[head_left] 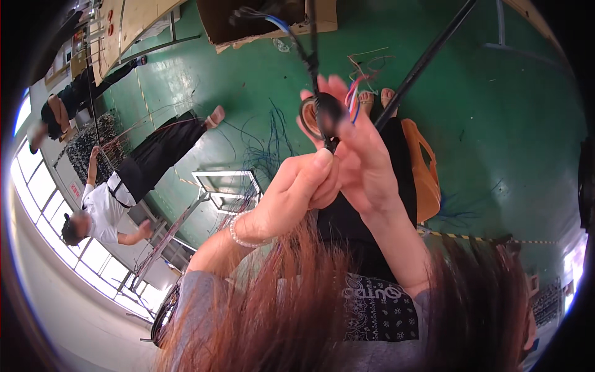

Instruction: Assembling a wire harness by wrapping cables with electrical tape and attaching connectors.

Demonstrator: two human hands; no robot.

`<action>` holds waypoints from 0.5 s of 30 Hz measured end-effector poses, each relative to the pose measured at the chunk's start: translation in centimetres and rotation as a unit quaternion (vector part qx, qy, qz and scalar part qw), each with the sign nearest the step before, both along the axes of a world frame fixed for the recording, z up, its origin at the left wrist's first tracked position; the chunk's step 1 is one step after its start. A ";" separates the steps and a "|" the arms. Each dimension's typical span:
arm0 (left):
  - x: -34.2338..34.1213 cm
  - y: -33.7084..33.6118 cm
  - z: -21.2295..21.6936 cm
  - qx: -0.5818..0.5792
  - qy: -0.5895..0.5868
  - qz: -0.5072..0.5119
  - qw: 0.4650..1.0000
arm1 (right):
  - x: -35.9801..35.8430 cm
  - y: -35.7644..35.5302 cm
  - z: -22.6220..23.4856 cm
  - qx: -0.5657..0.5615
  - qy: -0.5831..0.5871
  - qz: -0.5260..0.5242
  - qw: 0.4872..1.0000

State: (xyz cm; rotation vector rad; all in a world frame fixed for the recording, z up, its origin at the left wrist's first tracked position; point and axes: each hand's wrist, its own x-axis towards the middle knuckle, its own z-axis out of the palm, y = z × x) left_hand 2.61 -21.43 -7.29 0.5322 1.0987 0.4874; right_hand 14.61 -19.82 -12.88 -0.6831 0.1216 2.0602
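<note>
My left hand (297, 183), with a beaded bracelet at its wrist, is closed in a pinch on a black-wrapped wire bundle (304, 53). The bundle rises away from me, and blue and white wire ends (276, 22) fan out at its upper left. Just above the pinch, my right hand (369, 161) holds a roll of black tape (331, 115) against the bundle, its fingers curled behind the roll. Pink, white and blue wires (353, 99) stick out beside the right fingers. The strip of tape between roll and bundle is too blurred to make out.
A dark bar (427, 59) slants past on the right. An open cardboard box (273, 31) stands ahead, an orange chair (423, 173) at the right. Loose wires (269, 146) litter the green floor near a white metal frame (229, 186). Two people (111, 195) are at the left.
</note>
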 end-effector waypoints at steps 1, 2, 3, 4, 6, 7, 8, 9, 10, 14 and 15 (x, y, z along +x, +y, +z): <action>-0.2 -0.1 -0.1 -0.035 -0.035 0.023 0.999 | -0.4 0.2 0.0 0.018 0.031 -0.067 0.997; 0.3 0.2 0.2 -0.016 -0.045 0.010 0.999 | 0.4 0.4 0.4 0.025 0.070 -0.057 0.996; 0.1 0.2 0.3 -0.015 -0.042 0.010 0.999 | 0.5 -0.1 -0.6 0.026 0.073 -0.058 0.995; -0.1 0.0 0.5 -0.017 -0.020 0.026 0.999 | 0.4 -1.3 -2.3 0.100 0.008 -0.043 0.994; -0.6 -0.2 0.8 -0.026 -0.009 0.055 0.998 | 0.8 -1.4 -3.2 0.268 -0.178 -0.029 0.946; -0.7 -0.1 0.9 -0.026 -0.010 0.058 0.998 | 0.5 -1.2 -3.4 0.268 -0.179 -0.026 0.946; -0.6 0.1 1.0 -0.020 0.018 0.059 0.998 | 0.2 -0.7 -3.5 0.286 -0.197 -0.037 0.937; -0.4 0.4 1.1 -0.015 0.047 0.060 0.997 | 0.0 -0.3 -3.5 0.303 -0.214 -0.048 0.927; 0.0 1.0 1.2 -0.024 0.127 0.057 0.990 | 0.3 -0.1 -2.8 0.276 -0.212 -0.016 0.937; -1.1 3.1 0.4 0.070 0.244 -0.014 0.967 | 0.6 0.6 -1.4 0.229 -0.295 0.061 0.926; -1.1 3.9 0.5 0.131 0.300 -0.081 0.942 | 0.4 0.5 -1.3 0.230 -0.299 0.065 0.924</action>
